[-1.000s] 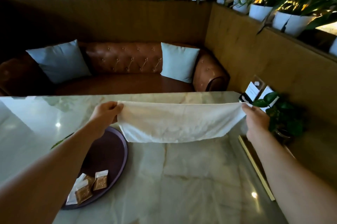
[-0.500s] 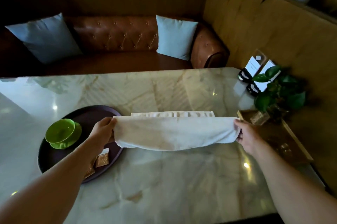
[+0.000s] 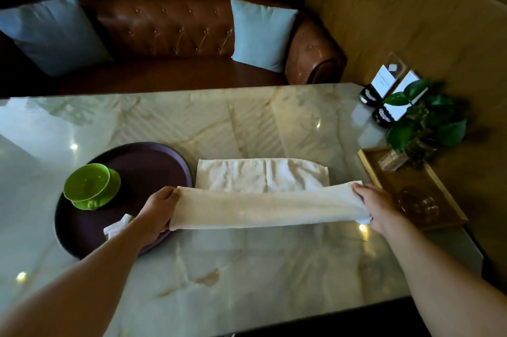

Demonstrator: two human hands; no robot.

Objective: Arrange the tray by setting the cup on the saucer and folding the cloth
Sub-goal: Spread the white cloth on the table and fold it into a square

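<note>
A white cloth (image 3: 263, 194) stretches across the middle of the marble table (image 3: 247, 268). Its far half lies flat on the table, and its near edge is lifted and pulled taut. My left hand (image 3: 157, 211) pinches the cloth's left corner and my right hand (image 3: 377, 206) pinches its right corner. To the left lies a round dark purple tray (image 3: 153, 163). On the tray's left part a green cup (image 3: 86, 181) sits on a green saucer (image 3: 111, 194). My left hand and forearm cover the tray's near right part.
Small white packets (image 3: 116, 228) lie on the tray beside my left wrist. At the table's right edge are a wooden tray (image 3: 428, 185) with a glass piece, a leafy plant (image 3: 425, 122) and card stands (image 3: 384, 84). A brown leather sofa (image 3: 164, 32) with pale cushions runs behind the table.
The cloth came down from mid-air: its far half now lies flat on the table while both hands still hold the near edge. The view tilted down, showing the cup and saucer.
</note>
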